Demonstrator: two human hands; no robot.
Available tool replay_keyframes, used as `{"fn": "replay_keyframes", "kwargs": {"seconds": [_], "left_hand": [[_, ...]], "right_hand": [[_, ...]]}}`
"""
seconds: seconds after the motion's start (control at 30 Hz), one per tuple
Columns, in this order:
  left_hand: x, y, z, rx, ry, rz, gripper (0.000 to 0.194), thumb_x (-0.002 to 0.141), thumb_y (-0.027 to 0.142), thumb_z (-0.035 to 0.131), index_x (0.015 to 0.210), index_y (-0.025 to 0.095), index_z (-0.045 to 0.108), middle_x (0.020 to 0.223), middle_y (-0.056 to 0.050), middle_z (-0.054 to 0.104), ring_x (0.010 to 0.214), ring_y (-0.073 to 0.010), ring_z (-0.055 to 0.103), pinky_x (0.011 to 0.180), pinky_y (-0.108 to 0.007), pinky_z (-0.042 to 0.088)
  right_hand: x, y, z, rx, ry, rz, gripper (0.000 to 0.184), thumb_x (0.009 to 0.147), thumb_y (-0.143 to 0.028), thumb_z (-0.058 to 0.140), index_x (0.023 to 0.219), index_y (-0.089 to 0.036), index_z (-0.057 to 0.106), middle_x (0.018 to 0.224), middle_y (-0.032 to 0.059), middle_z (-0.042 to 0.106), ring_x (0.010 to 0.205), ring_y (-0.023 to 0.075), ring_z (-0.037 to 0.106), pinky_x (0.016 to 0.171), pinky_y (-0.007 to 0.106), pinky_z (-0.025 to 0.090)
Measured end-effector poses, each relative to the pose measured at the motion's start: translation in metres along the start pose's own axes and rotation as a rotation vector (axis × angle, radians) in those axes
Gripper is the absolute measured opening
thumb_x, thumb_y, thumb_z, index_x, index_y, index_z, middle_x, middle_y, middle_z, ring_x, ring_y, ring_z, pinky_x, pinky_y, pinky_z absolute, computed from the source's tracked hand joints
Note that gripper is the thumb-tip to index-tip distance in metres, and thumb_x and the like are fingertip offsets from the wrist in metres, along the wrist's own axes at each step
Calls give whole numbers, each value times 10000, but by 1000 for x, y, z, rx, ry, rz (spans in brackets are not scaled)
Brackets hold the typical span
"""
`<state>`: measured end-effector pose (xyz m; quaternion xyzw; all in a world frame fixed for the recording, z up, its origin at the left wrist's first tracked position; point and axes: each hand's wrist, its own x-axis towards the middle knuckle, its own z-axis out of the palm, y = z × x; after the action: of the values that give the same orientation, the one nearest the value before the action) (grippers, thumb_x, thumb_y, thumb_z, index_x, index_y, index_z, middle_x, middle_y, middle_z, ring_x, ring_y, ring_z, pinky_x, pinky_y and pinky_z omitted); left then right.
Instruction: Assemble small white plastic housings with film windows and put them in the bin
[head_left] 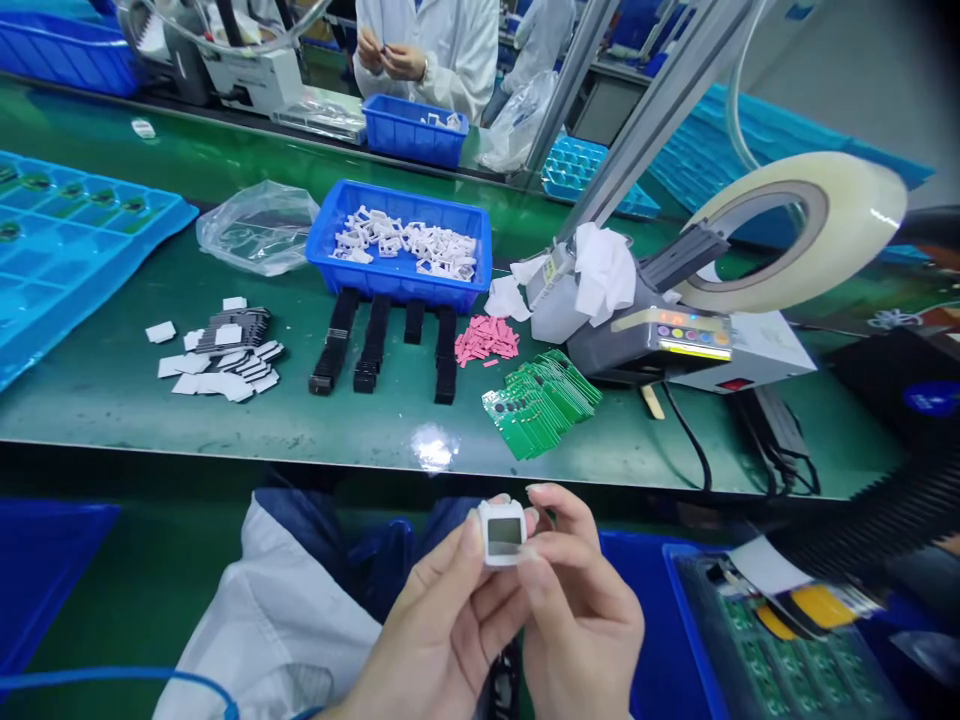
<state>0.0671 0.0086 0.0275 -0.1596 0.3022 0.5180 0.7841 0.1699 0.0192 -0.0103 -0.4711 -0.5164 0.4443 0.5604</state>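
A small white plastic case with a grey display (504, 536) is held up over my lap, its screen facing me. My left hand (450, 610) grips its left side between thumb and fingers. On the right side, the thumb and fingertips of my right hand (577, 600) press on the case near its lower right corner. Beyond my hands, on the green bench, lies a fanned stack of green circuit boards (540, 400). Pink strips (487, 341) are heaped behind the boards. Rows of black parts (370, 345) run toward me from a blue bin.
The blue bin (322, 235) contains white plastic frames. Left are flat white-and-grey pieces (225, 355) and a blue tray (75, 260). A tape dispenser (645, 340) with a large roll stands right. A black hose (885, 500) hangs lower right. Across the bench, a person in white (450, 50) handles something small.
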Motion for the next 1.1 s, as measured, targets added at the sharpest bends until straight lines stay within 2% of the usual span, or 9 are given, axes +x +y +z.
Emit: {"fn": "replay_keyframes", "kwargs": {"seconds": [0.1, 0.23, 0.37, 0.53, 0.73, 0.8, 0.9, 0.97, 1.1], "left_hand": [[-3, 2, 2, 26, 31, 11, 152, 730, 266, 730, 833, 157, 757, 829, -46, 781, 768, -118, 714, 712, -165, 556], [-4, 2, 0, 10, 15, 31, 226, 642, 302, 793, 823, 171, 764, 842, -50, 783, 807, -146, 718, 730, -178, 564], [-2, 1, -2, 34, 42, 26, 203, 680, 293, 768, 844, 174, 763, 863, -53, 781, 852, -160, 717, 745, -185, 557], [4, -2, -7, -17, 0, -3, 306, 537, 333, 844, 796, 186, 771, 842, -52, 780, 835, -171, 720, 713, -180, 556], [5, -7, -7, -30, 0, 38, 341, 501, 331, 859, 799, 190, 772, 823, -38, 777, 821, -158, 718, 692, -156, 545], [5, -7, -7, -17, 32, 48, 352, 501, 325, 861, 810, 184, 768, 848, -48, 774, 825, -167, 715, 682, -169, 545], [6, -8, -8, 9, 58, 50, 351, 520, 334, 853, 822, 177, 764, 897, -68, 769, 834, -176, 706, 708, -203, 545], [5, -8, -9, 41, 31, 47, 321, 548, 347, 838, 811, 178, 767, 902, -71, 767, 817, -165, 699, 728, -213, 541], [5, -8, -12, 118, -37, 78, 271, 535, 401, 828, 722, 213, 775, 846, -38, 770, 789, -154, 687, 743, -231, 539]], "right_hand": [[1, 0, 3, -31, 11, -23, 57, 767, -215, 694, 729, -258, 695, 1046, 36, 623, 984, 204, 600, 791, 324, 513], [1, 0, 3, -56, 19, -9, 59, 759, -216, 699, 731, -267, 696, 1070, 32, 621, 993, 216, 601, 822, 354, 505], [1, 0, 3, -41, 8, 4, 72, 769, -213, 690, 737, -277, 694, 1061, 22, 625, 986, 208, 604, 813, 347, 509], [-1, 4, 2, -52, 28, -25, 87, 773, -192, 686, 764, -278, 692, 1069, 19, 621, 997, 201, 596, 822, 343, 511], [-4, 7, 6, -167, 90, -88, 66, 765, -199, 690, 719, -241, 666, 1070, 34, 623, 982, 211, 595, 825, 357, 483], [-5, 7, 8, -208, 129, -102, 56, 767, -207, 684, 808, -242, 668, 1096, 51, 613, 995, 217, 591, 835, 366, 479], [-2, 2, 6, -226, 145, -87, 351, 770, -230, 682, 1107, -271, 594, 1164, 63, 592, 1063, 217, 567, 878, 369, 476], [5, -5, 1, -230, 42, -119, 382, 783, -250, 671, 1149, -286, 566, 1157, 52, 600, 1088, 215, 557, 894, 363, 479], [27, -27, -13, -357, -330, -195, 186, 807, -268, 665, 991, -281, 644, 999, 34, 665, 982, 223, 596, 843, 375, 504]]}}
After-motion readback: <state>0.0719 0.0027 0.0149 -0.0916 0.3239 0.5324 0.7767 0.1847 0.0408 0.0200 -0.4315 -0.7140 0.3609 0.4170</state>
